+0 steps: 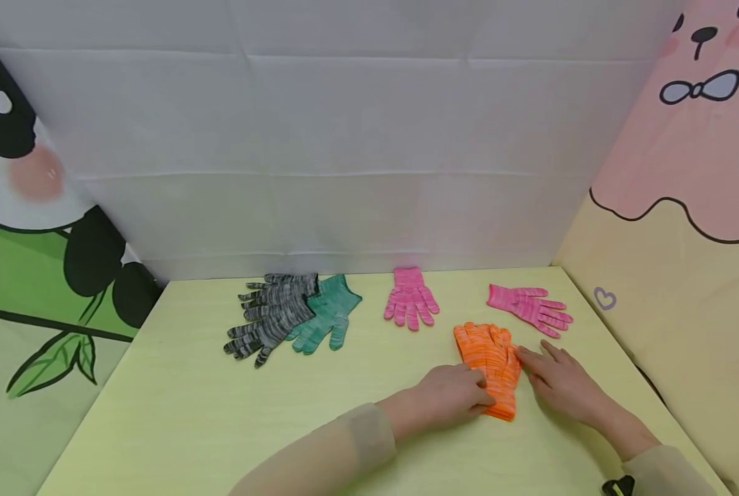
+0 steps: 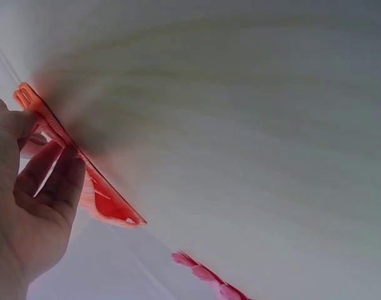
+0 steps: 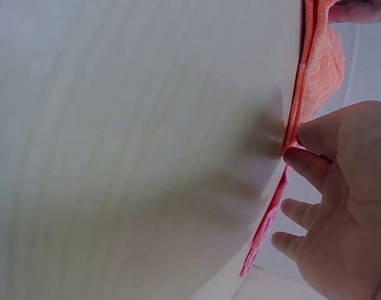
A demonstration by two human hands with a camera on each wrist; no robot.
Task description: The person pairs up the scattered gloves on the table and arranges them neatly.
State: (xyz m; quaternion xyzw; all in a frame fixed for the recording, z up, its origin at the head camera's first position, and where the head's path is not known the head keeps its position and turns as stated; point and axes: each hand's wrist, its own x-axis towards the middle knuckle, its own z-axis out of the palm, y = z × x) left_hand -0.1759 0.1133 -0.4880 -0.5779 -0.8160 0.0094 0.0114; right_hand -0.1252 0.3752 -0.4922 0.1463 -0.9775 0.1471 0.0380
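A pair of orange knit gloves (image 1: pixel 493 365) lies stacked on the table, cuffs toward me. My left hand (image 1: pixel 452 396) is at their left edge near the cuffs, its thumb and fingers pinching the fabric. In the left wrist view the left hand (image 2: pixel 44 206) has its fingertips against the orange gloves (image 2: pixel 106 197). On the other side my right hand (image 1: pixel 564 382) reaches the right edge. There the thumb and index finger of the right hand (image 3: pixel 353 194) pinch the border of the orange gloves (image 3: pixel 318 81), the other fingers held apart from it.
A pink glove (image 1: pixel 411 300) lies behind the orange ones, and another pink glove (image 1: pixel 530 308) lies toward the right edge. Farther left, grey-and-black striped gloves (image 1: pixel 273 320) overlap green gloves (image 1: pixel 328 313). A white curtain (image 1: pixel 369 165) rises behind the pale yellow table (image 1: pixel 189 406).
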